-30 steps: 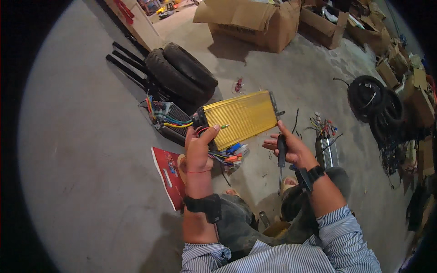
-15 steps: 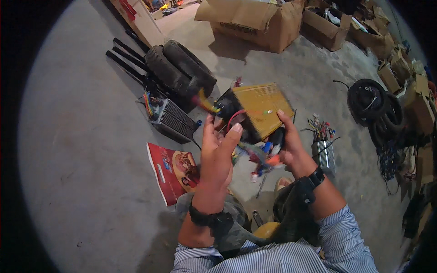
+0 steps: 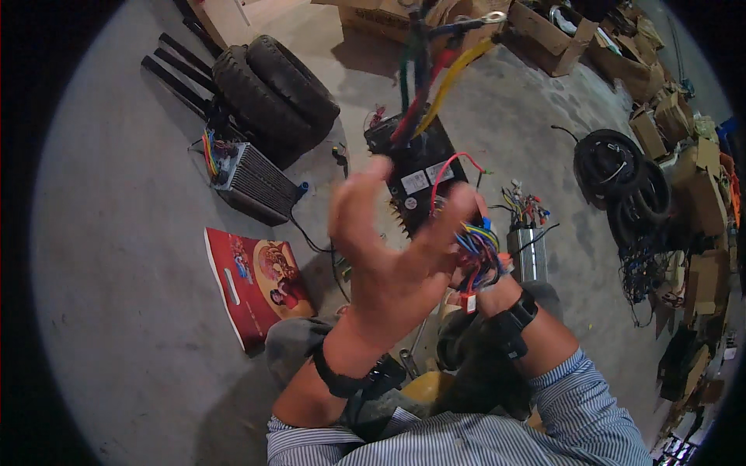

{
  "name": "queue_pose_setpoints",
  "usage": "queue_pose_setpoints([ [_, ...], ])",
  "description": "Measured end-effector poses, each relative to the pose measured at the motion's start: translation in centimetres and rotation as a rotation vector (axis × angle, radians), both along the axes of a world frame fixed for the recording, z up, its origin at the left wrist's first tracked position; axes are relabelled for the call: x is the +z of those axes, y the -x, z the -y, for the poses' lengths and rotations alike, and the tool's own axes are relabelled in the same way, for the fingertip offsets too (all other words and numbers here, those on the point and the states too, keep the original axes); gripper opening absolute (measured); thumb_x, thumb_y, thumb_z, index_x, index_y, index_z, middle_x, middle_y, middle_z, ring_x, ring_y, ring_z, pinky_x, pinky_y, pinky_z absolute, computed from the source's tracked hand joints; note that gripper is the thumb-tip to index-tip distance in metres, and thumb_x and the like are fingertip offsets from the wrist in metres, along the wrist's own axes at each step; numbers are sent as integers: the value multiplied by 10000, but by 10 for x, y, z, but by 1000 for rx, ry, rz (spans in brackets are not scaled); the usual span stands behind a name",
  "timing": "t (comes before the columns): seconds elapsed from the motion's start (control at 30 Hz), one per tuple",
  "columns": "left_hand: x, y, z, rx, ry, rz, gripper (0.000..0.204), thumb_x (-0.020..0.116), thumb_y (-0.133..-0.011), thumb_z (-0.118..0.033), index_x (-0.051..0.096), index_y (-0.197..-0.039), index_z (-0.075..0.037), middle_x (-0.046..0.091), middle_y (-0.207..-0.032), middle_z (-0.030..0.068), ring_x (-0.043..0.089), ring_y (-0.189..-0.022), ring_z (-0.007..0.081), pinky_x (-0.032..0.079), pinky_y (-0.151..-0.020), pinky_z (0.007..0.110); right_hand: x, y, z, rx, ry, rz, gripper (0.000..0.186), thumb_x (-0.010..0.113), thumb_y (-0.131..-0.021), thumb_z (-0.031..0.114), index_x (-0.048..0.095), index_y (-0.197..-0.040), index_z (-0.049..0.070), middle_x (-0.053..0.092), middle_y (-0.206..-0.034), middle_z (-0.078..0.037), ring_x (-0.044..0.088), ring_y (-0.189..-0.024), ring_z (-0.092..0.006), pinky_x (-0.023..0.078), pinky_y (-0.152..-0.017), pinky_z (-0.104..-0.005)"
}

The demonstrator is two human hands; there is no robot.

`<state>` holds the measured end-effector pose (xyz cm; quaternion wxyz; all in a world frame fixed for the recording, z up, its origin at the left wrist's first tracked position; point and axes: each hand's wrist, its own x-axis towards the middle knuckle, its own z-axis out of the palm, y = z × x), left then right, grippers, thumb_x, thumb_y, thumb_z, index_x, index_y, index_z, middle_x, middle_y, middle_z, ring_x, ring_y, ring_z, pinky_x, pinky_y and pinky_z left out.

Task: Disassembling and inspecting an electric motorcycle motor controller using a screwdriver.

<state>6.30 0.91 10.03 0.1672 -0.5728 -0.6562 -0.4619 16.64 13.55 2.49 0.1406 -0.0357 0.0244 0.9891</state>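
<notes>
A motor controller (image 3: 426, 180), a black box with white labels and gold fin edges, is held up in front of me. Thick red, yellow, green and dark cables (image 3: 435, 85) rise from its far end, and a bundle of thin coloured wires with plugs (image 3: 483, 252) hangs at its near end. My left hand (image 3: 388, 248) is open before the box, fingers spread and partly blurred; whether it touches the case I cannot tell. Behind the wire bundle, my right hand (image 3: 497, 293) supports the controller at its near end, its fingers mostly hidden.
A finned controller (image 3: 260, 186) and two tyres (image 3: 272, 93) lie on the left, above a red bag (image 3: 260, 287). Another silver controller (image 3: 528, 252) sits at right, near coiled tyres or tubes (image 3: 618, 171). Cardboard boxes (image 3: 552, 39) line the back and right. A wrench (image 3: 408, 361) lies near my legs.
The controller has been turned over from its gold finned face to its black labelled face, its thick cables now pointing away. My left hand has come off its edge and spread.
</notes>
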Motion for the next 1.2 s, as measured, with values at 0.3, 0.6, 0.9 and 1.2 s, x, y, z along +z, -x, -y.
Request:
queue_pose_setpoints([
  [0.3,-5,24,4,-207,-51,196,412,882,-679,-27,674,-1023,-113,470,-1383,154,411,-1383,378,469,-1056,471,34,0,33,-95,-312,368,610,538,-986,463,503,-1411,26,639,-1291,-180,671,-1109,-302,554,-981,-459],
  [0.6,-17,29,3,-149,-167,144,393,878,-752,-227,618,-989,-53,486,-1313,190,456,-1343,408,433,-1095,511,5,7,30,-97,-213,392,679,586,-926,581,553,-1351,52,680,-1194,-138,695,-942,-241,596,-721,-352],
  [0.9,-4,57,8,-99,-78,921,288,499,-1013,-207,607,-1179,2,632,-1184,131,567,-1215,255,413,-1064,349,-2,6,29,-10,-103,505,656,568,-919,625,592,-1245,56,676,-1059,-88,642,-827,-182,467,-457,-216],
  [1.2,-12,65,-4,-694,-248,1534,659,458,-970,-349,349,-1501,23,520,-1420,177,549,-1282,225,409,-1098,348,-10,9,49,74,-61,377,656,562,-910,645,610,-1239,79,695,-1090,-87,640,-826,-182,476,-472,-234],
])
